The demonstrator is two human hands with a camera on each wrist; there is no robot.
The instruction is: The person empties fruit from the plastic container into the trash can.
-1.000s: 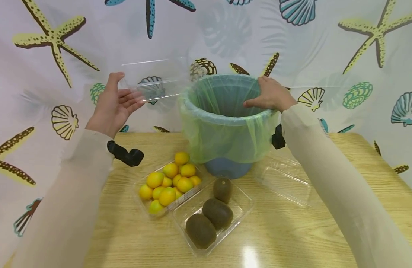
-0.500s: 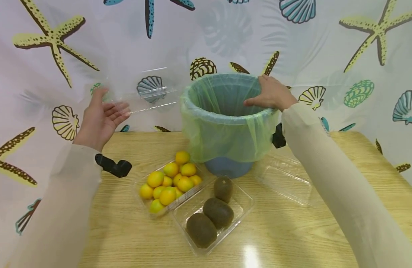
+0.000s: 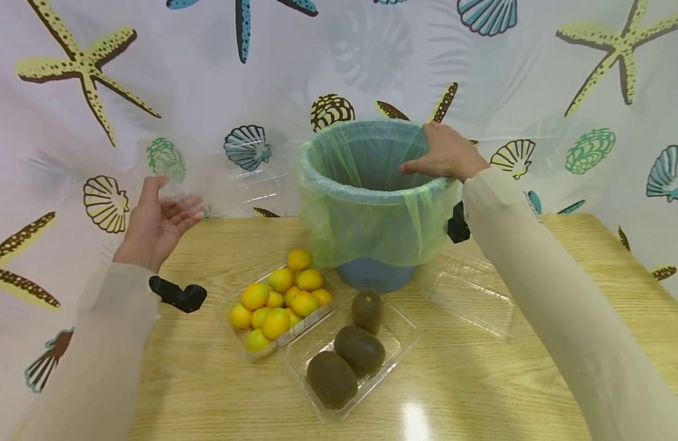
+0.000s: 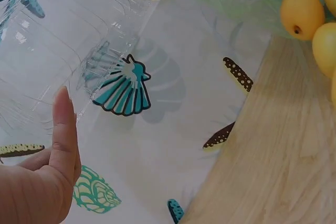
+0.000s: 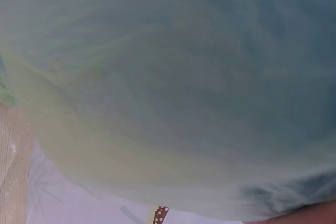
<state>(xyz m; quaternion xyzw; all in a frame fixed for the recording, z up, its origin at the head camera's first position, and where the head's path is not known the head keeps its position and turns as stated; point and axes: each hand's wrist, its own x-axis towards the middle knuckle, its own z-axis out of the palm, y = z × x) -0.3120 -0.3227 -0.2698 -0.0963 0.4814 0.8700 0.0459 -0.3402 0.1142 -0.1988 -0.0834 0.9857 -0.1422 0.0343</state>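
Note:
My left hand (image 3: 157, 223) holds a clear plastic lid (image 3: 228, 184) up in the air, left of the bin, thumb on top and fingers beneath. In the left wrist view the thumb (image 4: 64, 129) lies against the ribbed clear lid (image 4: 58, 40). My right hand (image 3: 443, 156) grips the far right rim of a blue bin (image 3: 372, 272) lined with a green bag (image 3: 366, 226), fingers hooked over the inside. The right wrist view shows only the green bag (image 5: 168, 87) up close.
On the wooden table (image 3: 482, 380), in front of the bin, stand a clear tray of kumquats (image 3: 278, 300) and a clear tray with three kiwis (image 3: 350, 352). Another clear lid (image 3: 471, 294) lies right of the bin. A seashell-print curtain (image 3: 96, 92) hangs behind.
My left hand has carried the clear lid down and to the left, away from the bin's rim. My right hand has stayed on the rim.

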